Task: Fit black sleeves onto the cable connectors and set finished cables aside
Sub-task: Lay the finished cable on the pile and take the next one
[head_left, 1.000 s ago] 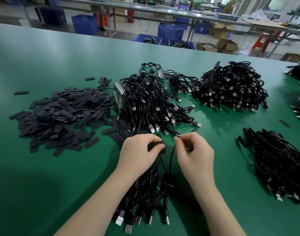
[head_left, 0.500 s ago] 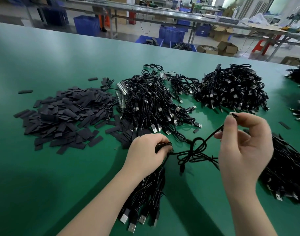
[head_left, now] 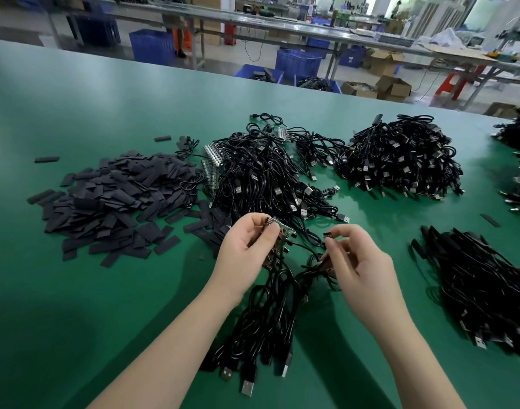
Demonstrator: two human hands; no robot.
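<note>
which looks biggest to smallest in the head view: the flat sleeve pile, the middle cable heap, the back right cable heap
1. flat sleeve pile
2. middle cable heap and back right cable heap: look alike, and the right one lies farther off, so no ranking.

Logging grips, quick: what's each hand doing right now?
Left hand: grips a bundle of cable connectors.
Right hand: pinches a small black sleeve.

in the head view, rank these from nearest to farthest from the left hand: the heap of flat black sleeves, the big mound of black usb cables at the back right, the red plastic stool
From the left hand:
1. Heap of flat black sleeves, on the green table to its left.
2. Big mound of black USB cables, farther back on the right.
3. Red plastic stool, on the floor beyond the table, far right.
</note>
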